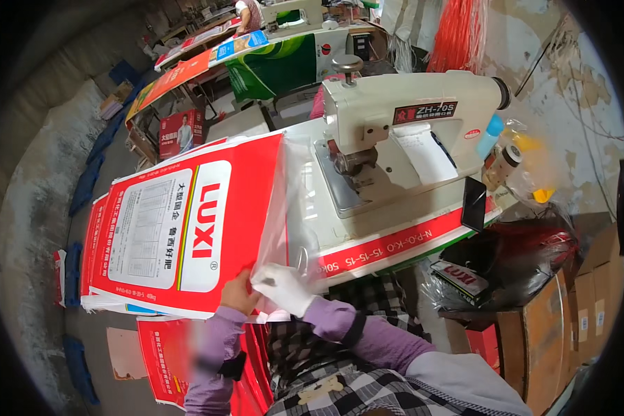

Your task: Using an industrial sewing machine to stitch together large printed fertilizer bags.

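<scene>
A flat red and white printed sack (253, 156) lies on top of a pile at the left of the sewing table, its long side toward the machine. From that side a clear plastic liner (295, 187) sticks out. My left hand (239, 292), bare, is closed on the sack's near corner. Close against it, my right hand (284, 288) in a white glove pinches the liner at the same corner. The fingertips of both hands nearly meet. Just beyond them stands a cream industrial sewing machine (412, 93), its needle area (357, 170) apart from the sack.
On the machine bed lie a notepad (423, 154) and pen; a black phone (473, 204) rests near the right edge. Thread cones (504, 163) stand behind it. Cardboard boxes (548, 340) are at lower right. More red sacks (163, 357) hang by my lap. Another person (249, 14) works far back.
</scene>
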The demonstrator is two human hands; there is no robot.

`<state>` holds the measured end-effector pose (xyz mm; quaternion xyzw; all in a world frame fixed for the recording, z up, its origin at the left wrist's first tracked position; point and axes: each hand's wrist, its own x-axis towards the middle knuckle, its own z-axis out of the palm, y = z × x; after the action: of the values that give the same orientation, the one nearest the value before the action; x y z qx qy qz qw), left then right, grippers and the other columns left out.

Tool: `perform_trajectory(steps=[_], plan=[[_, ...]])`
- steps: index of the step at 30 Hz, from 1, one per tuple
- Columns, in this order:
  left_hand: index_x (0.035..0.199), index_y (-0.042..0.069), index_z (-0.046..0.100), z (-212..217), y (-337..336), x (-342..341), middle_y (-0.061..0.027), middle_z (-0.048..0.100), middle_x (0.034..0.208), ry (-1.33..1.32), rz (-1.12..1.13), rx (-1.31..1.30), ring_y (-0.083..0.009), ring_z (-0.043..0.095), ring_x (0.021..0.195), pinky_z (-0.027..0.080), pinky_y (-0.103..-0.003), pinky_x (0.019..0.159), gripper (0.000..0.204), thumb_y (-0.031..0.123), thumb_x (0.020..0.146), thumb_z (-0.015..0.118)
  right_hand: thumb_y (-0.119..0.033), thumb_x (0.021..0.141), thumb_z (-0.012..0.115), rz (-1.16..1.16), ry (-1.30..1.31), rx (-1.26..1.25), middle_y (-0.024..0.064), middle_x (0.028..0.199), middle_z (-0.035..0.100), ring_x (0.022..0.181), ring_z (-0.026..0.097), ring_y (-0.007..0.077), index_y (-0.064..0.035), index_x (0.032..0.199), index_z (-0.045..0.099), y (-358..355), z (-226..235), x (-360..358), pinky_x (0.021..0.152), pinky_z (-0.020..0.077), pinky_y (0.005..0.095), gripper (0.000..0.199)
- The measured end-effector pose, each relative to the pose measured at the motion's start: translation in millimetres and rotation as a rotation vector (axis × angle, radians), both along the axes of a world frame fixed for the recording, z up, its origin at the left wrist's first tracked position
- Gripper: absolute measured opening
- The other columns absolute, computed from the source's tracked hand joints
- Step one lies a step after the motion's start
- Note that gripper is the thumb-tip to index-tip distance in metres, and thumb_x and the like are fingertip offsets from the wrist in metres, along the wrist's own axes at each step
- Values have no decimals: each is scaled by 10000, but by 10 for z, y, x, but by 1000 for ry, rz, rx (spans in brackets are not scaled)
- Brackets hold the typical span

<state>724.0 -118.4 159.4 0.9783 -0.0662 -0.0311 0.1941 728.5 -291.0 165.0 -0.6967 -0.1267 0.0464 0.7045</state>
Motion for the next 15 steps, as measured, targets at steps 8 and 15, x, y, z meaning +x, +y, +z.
perform_trajectory(steps=[8,15], plan=[[696,-47,607,243,49,-135,-122,495,502,110,207,-635,-129,486,472,392,-335,461,337,245,858,652,-206,853,559,382,-468,-304,138,790,576,798,587,331,-60,959,684,-105,112,-144,727,466,408,219],[793,47,576,793,222,-1241,-185,586,635,-88,-2,41,-378,585,555,430,-418,477,148,169,835,648,-352,629,629,722,-823,-1193,89,773,666,747,644,253,-92,844,725,258,450,18,737,487,455,351]])
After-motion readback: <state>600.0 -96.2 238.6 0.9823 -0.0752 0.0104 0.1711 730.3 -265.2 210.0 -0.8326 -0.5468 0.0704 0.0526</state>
